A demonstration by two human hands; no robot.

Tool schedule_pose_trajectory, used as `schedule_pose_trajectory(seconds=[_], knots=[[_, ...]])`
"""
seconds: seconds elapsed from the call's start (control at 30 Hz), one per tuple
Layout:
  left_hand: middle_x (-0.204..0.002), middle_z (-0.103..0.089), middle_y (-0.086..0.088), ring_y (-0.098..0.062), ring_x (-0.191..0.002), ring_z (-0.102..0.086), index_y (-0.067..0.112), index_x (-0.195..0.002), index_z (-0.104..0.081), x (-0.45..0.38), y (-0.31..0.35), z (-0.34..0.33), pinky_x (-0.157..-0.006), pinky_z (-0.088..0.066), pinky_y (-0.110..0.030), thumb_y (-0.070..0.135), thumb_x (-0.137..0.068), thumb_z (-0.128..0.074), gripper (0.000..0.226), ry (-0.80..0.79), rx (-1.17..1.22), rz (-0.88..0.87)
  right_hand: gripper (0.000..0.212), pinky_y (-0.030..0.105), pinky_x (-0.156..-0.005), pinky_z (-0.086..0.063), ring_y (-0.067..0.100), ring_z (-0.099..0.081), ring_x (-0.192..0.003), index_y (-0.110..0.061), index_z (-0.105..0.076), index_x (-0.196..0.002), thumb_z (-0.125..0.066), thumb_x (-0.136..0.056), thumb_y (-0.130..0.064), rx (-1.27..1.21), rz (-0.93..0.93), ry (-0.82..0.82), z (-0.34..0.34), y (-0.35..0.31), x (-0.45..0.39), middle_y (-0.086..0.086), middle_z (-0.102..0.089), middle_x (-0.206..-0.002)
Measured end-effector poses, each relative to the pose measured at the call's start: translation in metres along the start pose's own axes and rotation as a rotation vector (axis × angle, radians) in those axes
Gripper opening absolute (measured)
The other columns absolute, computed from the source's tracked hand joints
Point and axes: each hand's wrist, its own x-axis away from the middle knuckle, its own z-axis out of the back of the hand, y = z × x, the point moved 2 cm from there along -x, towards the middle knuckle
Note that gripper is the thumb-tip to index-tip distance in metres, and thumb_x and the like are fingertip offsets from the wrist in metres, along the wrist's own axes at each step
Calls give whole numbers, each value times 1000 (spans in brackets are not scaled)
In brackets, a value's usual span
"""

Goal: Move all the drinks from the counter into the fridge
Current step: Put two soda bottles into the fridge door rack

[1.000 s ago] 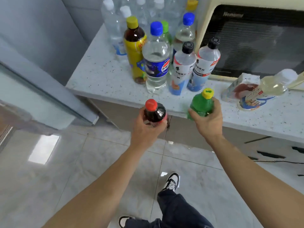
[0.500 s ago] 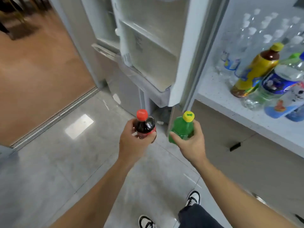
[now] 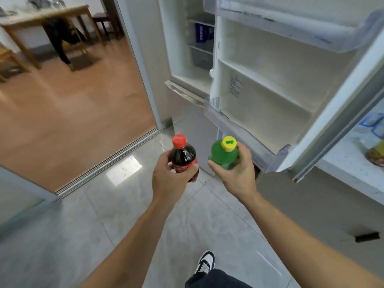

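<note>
My left hand (image 3: pixel 169 180) grips a small dark cola bottle (image 3: pixel 182 155) with a red cap, held upright over the floor. Just to its right, my right hand (image 3: pixel 234 173) holds a green soda bottle (image 3: pixel 224 152) with a yellow cap. Both bottles hang in front of the open fridge (image 3: pixel 187 48), below and left of its swung-out door (image 3: pixel 270 80), whose white door shelves hold nothing. Inside the fridge a blue box (image 3: pixel 202 33) stands on a shelf. The white speckled counter (image 3: pixel 353 163) shows at the right edge with a yellowish bottle (image 3: pixel 376 154) partly cut off.
The fridge door's lowest shelf rim (image 3: pixel 249 142) juts out just right of my right hand. A sliding-door track (image 3: pixel 104 161) separates the grey tile floor from a wooden-floored room with a table (image 3: pixel 41 19) and chairs. My shoe (image 3: pixel 204 262) is below.
I have turned left from the counter toward the fridge, carrying both bottles. The crowd of bottles on the counter has slid out of view and the open fridge door now fills the upper right.
</note>
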Motion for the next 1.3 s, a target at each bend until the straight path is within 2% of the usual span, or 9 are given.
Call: schedule_pose_trajectory(seconds=[0.13,0.3,0.4,0.5,0.7,0.83,1.03,1.17,1.3], knots=[[-101,-64,34,13,-97,-59,45,-110,-60,-51,10,-12,-81,-55,-22,46,-56,-84,59,13,-67,-110,67,52,-98,-47,29,-57,-116,-16,-55,-126,-90,-69,-22,-47,-30,50,-22,7,-45,10,-57,-122],[-105,-68,25,9,-97,-64,40,-117,-62,-125,28,-33,-82,-57,-20,40,-58,-88,64,-57,-40,-121,68,50,-99,-47,25,-57,-117,-19,-53,-128,-86,-70,-35,-18,-46,147,-32,9,-102,9,-57,-123],[-105,-70,16,0,-99,-66,35,-113,-65,-169,45,-55,-87,-59,-33,43,-57,-86,60,-144,-34,-139,63,37,-101,-46,19,-58,-113,-21,-54,-123,-85,-70,-35,61,-19,241,-26,10,-138,6,-61,-120],[-104,-70,19,0,-99,-66,38,-111,-64,-204,61,-81,-87,-59,-32,43,-57,-87,59,-235,-26,-180,62,29,-101,-44,17,-58,-111,-14,-56,-124,-87,-71,-27,118,-38,316,-18,12,-167,5,-62,-119],[-97,-65,33,8,-92,-64,59,-97,-50,-263,70,-136,-87,-55,-25,44,-57,-84,55,-427,-77,-233,60,38,-97,-49,19,-64,-105,-12,-60,-120,-89,-68,-19,167,-228,319,-16,21,-209,5,-67,-115],[-96,-63,23,-8,-96,-64,39,-112,-49,-293,64,-165,-81,-50,-21,38,-60,-85,63,-600,-202,-283,55,40,-93,-51,22,-66,-99,-11,-61,-116,-85,-67,-12,274,-362,320,-23,31,-227,6,-69,-110],[-112,-67,-4,-29,-105,-64,20,-123,-48,-317,44,-188,-89,-52,-44,26,-71,-85,65,-816,-360,-341,65,28,-82,-51,21,-66,-100,-20,-56,-124,-86,-67,-28,475,-625,178,-27,53,-242,2,-69,-110],[-117,-64,-7,-32,-102,-63,24,-129,-43,-322,32,-194,-76,-44,-31,25,-73,-82,68,-854,-468,-489,67,27,-81,-49,26,-66,-103,-22,-54,-127,-86,-68,-32,557,-723,163,-31,63,-244,3,-69,-111],[-114,-63,-12,-35,-105,-57,14,-125,-51,-327,30,-196,-86,-49,-37,28,-68,-85,67,-803,-511,-549,62,33,-87,-54,26,-67,-103,-23,-55,-124,-83,-69,-29,601,-765,156,-35,64,-245,4,-70,-110]])
